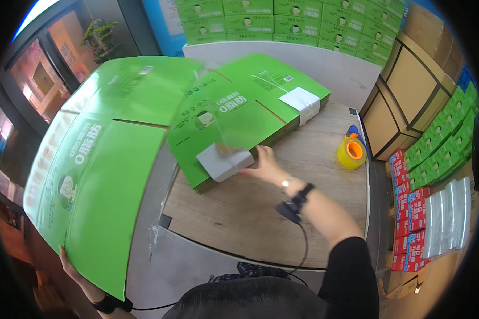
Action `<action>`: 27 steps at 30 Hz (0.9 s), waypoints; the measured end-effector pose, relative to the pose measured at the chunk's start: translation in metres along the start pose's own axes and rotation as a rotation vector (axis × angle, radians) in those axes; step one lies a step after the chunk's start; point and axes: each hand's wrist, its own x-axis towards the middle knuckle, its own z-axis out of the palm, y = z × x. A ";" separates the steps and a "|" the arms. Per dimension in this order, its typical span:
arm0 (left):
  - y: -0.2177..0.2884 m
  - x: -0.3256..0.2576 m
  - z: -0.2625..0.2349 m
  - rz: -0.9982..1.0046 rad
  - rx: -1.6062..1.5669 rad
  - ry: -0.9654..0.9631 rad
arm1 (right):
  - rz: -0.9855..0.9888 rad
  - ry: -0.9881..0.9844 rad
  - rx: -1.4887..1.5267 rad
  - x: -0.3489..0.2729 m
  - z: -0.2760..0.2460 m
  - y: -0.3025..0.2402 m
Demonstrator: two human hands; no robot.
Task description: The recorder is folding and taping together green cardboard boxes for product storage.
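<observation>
My left hand [73,270] grips the lower edge of a large green flattened carton [104,175], which stands tilted at the left; part of the hand is hidden behind it. A stack of flat green cartons [231,109] lies on the wooden tabletop [239,223], with a white wrap [223,162] over its near end and another white wrap [302,103] over its far right end. My right hand [266,167] touches the stack's near side beside the near wrap, thumb and fingers apart. A see-through blur crosses the stack's middle.
A yellow tape roll [351,152] with an orange core sits at the table's right. Green boxes [298,21] are piled behind a white panel [282,56]. Brown cartons [410,85], red boxes [410,218] and clear plastic packs [448,215] stand at the right. A cable [306,244] hangs from my right wrist.
</observation>
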 end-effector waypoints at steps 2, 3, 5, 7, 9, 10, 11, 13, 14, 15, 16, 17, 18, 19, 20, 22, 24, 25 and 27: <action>0.011 -0.033 -0.015 0.003 -0.018 0.068 | 0.066 0.148 -0.035 0.008 0.032 -0.027; 0.017 -0.050 -0.026 0.058 0.060 0.123 | 0.059 0.221 0.007 0.012 0.043 -0.035; 0.027 -0.083 -0.058 0.060 -0.017 0.241 | 0.050 0.388 0.014 0.010 0.057 -0.042; 0.033 -0.117 -0.098 0.106 -0.005 0.340 | 0.097 0.339 0.151 0.004 0.062 -0.037; 0.036 -0.149 -0.141 0.136 0.015 0.442 | 0.176 0.348 0.142 -0.008 0.067 -0.030; 0.037 -0.167 -0.162 0.146 0.031 0.496 | 0.122 0.309 0.098 -0.015 0.068 -0.026; 0.035 -0.185 -0.183 0.152 0.050 0.551 | 0.141 0.218 0.248 -0.022 0.067 -0.022; 0.032 -0.219 -0.220 0.168 0.096 0.663 | 0.175 0.056 0.620 -0.039 0.062 -0.016; 0.030 -0.235 -0.236 0.163 0.129 0.716 | 0.237 0.020 0.839 -0.045 0.060 -0.014; 0.026 -0.249 -0.252 0.160 0.159 0.765 | 0.246 0.020 0.793 -0.051 0.057 -0.014; 0.017 -0.263 -0.265 0.146 0.194 0.821 | 0.167 0.052 0.695 -0.056 0.059 -0.018; 0.011 -0.275 -0.278 0.135 0.235 0.865 | 0.162 0.085 0.592 -0.060 0.064 -0.026; 0.003 -0.287 -0.291 0.114 0.283 0.906 | 0.207 0.129 0.469 -0.065 0.072 -0.038; -0.005 -0.299 -0.303 0.090 0.335 0.945 | 0.170 0.116 0.437 -0.074 0.090 -0.055; -0.015 -0.310 -0.313 0.060 0.402 0.974 | -0.019 0.153 0.139 -0.089 0.111 -0.077; -0.036 -0.328 -0.333 0.000 0.542 1.025 | -0.481 0.025 0.057 -0.132 0.172 -0.137; -0.057 -0.344 -0.350 -0.062 0.690 1.050 | -0.645 -0.392 0.382 -0.201 0.246 -0.213; -0.068 -0.351 -0.358 -0.093 0.765 1.056 | -0.874 -0.486 0.562 -0.251 0.278 -0.247; -0.087 -0.366 -0.372 -0.141 0.915 1.067 | -1.031 -1.117 0.825 -0.330 0.325 -0.297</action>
